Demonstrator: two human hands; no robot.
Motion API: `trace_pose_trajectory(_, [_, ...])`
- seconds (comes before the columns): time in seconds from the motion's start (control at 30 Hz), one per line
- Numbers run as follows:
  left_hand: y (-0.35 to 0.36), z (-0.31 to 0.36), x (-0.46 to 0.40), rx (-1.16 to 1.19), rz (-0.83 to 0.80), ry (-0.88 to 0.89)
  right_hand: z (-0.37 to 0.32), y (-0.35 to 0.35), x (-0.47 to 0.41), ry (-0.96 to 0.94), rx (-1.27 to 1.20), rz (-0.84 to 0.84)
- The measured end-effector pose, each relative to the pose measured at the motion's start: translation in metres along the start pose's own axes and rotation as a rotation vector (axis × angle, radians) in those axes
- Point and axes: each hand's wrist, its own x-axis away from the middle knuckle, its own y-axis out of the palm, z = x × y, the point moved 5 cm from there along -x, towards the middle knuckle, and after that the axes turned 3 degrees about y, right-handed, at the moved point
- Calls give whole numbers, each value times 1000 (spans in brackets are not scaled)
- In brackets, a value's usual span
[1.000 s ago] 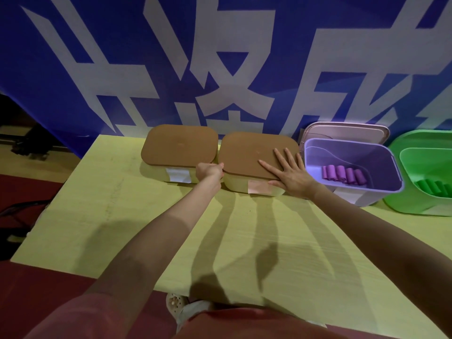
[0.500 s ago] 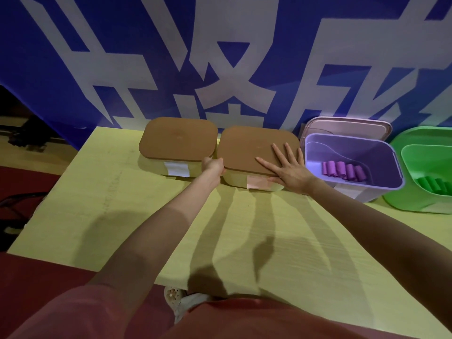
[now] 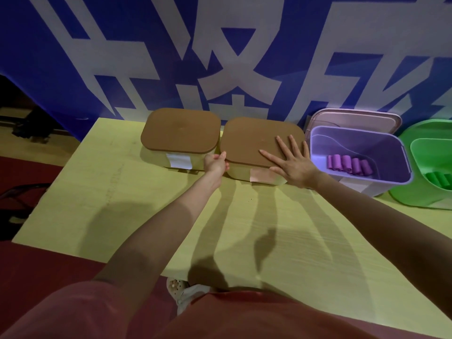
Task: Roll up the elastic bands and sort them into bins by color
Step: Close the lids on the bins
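Observation:
Two pale bins with brown lids stand side by side at the back of the yellow table (image 3: 244, 228). My right hand (image 3: 292, 162) lies flat, fingers spread, on the lid of the right bin (image 3: 254, 140). My left hand (image 3: 216, 162) grips the front left corner of that same lid, thumb on top. The left lidded bin (image 3: 181, 130) carries a white label. An open purple bin (image 3: 396, 165) holds several rolled purple bands (image 3: 348, 163). A green bin (image 3: 430, 167) at the far right holds rolled green bands (image 3: 440, 179).
The purple bin's pink lid (image 3: 354, 118) leans behind it against a blue banner with white characters (image 3: 220, 57). The table's front edge runs close to my body. Red floor and dark gear lie to the left.
My left hand has shifted slightly up onto the corner of the right bin's lid. My right hand stays flat on the lid. The view has drifted a little.

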Motion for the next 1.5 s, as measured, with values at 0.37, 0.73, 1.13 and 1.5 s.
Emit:
trace_pose_trajectory(0.37, [21, 44, 32, -373, 97, 434, 26, -26, 16, 87, -304, 63])
trace_pose_trajectory(0.73, [181, 95, 43, -562, -355, 685, 183, -51, 73, 536, -492, 317])
trace_pose_trajectory(1.13, [288, 99, 30, -779, -503, 799, 273, -53, 50, 665, -458, 419])
trace_pose_trajectory(1.5, [297, 87, 32, -780, -483, 912, 288, -31, 47, 690, -371, 396])
